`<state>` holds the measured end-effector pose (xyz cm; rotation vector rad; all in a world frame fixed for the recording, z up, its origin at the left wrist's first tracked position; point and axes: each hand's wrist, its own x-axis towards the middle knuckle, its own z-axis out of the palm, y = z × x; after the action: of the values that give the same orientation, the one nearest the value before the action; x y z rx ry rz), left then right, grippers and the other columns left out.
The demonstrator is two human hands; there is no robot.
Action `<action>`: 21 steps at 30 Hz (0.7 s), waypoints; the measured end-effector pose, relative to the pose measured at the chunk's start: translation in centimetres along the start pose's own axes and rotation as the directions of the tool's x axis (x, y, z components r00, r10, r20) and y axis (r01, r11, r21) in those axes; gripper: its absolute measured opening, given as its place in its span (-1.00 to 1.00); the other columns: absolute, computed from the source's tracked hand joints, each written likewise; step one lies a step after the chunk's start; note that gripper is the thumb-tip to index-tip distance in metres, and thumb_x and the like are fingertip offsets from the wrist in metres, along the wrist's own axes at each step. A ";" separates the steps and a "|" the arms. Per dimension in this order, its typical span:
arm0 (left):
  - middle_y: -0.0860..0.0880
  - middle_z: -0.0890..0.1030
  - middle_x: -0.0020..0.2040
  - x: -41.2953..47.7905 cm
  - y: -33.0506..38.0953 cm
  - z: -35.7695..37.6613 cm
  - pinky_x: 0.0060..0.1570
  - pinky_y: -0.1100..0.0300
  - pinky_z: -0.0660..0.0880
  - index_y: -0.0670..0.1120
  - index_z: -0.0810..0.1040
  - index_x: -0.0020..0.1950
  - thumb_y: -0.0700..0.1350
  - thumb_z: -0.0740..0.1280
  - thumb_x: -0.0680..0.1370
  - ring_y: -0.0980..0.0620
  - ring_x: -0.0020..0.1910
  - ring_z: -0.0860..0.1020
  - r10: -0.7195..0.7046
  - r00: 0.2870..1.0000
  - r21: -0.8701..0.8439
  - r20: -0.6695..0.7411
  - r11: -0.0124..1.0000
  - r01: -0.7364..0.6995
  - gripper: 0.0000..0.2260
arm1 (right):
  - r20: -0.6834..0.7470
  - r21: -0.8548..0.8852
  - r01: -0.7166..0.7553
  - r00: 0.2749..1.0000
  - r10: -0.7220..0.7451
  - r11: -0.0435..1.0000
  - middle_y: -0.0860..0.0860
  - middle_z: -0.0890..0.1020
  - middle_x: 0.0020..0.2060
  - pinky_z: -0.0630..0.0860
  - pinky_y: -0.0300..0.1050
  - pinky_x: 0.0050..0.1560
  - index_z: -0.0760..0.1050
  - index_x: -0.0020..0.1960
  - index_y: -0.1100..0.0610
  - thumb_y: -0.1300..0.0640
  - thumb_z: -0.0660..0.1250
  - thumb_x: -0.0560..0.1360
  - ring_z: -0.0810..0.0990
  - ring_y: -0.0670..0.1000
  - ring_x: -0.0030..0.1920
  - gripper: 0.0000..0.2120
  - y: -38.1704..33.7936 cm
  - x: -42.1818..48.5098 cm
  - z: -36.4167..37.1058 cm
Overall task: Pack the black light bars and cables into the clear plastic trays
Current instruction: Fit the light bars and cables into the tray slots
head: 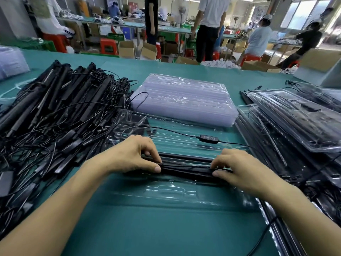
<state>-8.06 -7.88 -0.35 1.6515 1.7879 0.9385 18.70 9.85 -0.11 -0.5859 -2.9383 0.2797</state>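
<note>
The left hand [136, 156] pinched the left end of the black light bars [186, 168] between thumb and curled fingers, and the right hand [238, 168] pinched the right end likewise. The bars lay across the open clear tray [166, 193] on the green surface [147, 230], with a cable's inline controller [209, 139] resting on the tray's far half.

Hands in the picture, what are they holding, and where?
The black light bars: the left hand pinches them near their left end, the right hand near their right end, over the clear tray.
</note>
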 end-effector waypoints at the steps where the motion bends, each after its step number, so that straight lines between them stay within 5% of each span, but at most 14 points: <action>1: 0.00 0.65 -0.13 0.0 0.0 0.0 0.02 0.19 0.53 0.09 0.72 -0.22 -0.10 0.63 0.32 0.07 -0.10 0.61 0.003 1.000 0.001 0.011 1.000 -0.003 -0.85 | 0.011 -0.089 0.015 1.000 -0.014 0.996 -0.22 0.51 -0.11 0.45 -0.11 0.05 0.57 0.03 -0.14 -0.12 0.33 0.52 0.49 -0.12 -0.01 -0.86 0.0 -0.2 0.0; 8: 0.09 0.61 -0.09 -0.2 0.2 -0.2 0.05 0.24 0.48 0.10 0.71 -0.25 -0.04 0.64 0.31 0.14 -0.04 0.58 -0.022 0.999 0.087 0.050 0.996 0.018 -0.87 | -0.016 -0.290 -0.050 0.999 0.048 0.956 -0.17 0.53 0.02 0.44 -0.10 0.05 0.46 0.19 -0.15 -0.15 0.16 0.60 0.52 -0.02 0.07 -0.77 -0.8 -1.4 -0.2; 13: 0.15 0.59 -0.08 -0.1 0.0 0.1 0.01 0.30 0.47 0.08 0.69 -0.30 0.11 0.62 0.27 0.16 -0.04 0.59 -0.028 0.999 0.143 0.034 0.990 0.023 -0.82 | -0.053 0.028 -0.161 0.985 0.162 0.987 -0.19 0.64 -0.13 0.53 -0.06 0.02 0.57 -0.02 -0.09 -0.01 0.40 0.51 0.59 -0.11 -0.05 -0.93 -0.5 -1.1 -0.1; 16: 0.13 0.62 -0.11 0.0 0.0 0.3 -0.02 0.35 0.48 0.07 0.69 -0.30 0.22 0.55 0.24 0.15 -0.07 0.61 0.007 1.000 0.103 -0.012 0.995 -0.005 -0.75 | -0.053 0.242 -0.244 0.963 0.264 0.939 -0.21 0.65 -0.22 0.47 -0.29 0.00 0.63 0.03 -0.07 0.08 0.51 0.42 0.60 -0.20 -0.11 -0.80 0.0 -0.9 -0.1; 19: 0.07 0.65 -0.15 0.1 -0.2 0.4 0.03 0.17 0.55 0.08 0.67 -0.27 0.13 0.60 0.27 0.10 -0.11 0.63 0.036 0.998 0.073 -0.051 0.997 -0.032 -0.80 | 0.000 0.212 -0.274 0.960 0.280 0.938 -0.25 0.58 -0.23 0.36 -0.51 -0.11 0.66 0.08 -0.03 0.05 0.47 0.46 0.56 -0.22 -0.12 -0.81 0.3 -0.6 0.3; 21: 0.08 0.65 -0.15 0.1 -0.4 0.4 0.04 -0.01 0.55 0.09 0.65 -0.25 0.10 0.65 0.25 0.08 -0.10 0.62 0.031 0.998 0.099 -0.050 0.995 -0.026 -0.77 | 0.043 0.163 -0.251 0.968 0.248 0.954 -0.23 0.58 -0.16 0.39 -0.48 -0.04 0.63 0.12 -0.03 0.04 0.40 0.52 0.56 -0.19 -0.07 -0.81 0.5 -0.5 0.4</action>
<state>-8.03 -7.70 -0.90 1.7322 1.8760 0.9264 19.27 10.03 -0.69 -0.9343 -2.8206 0.5561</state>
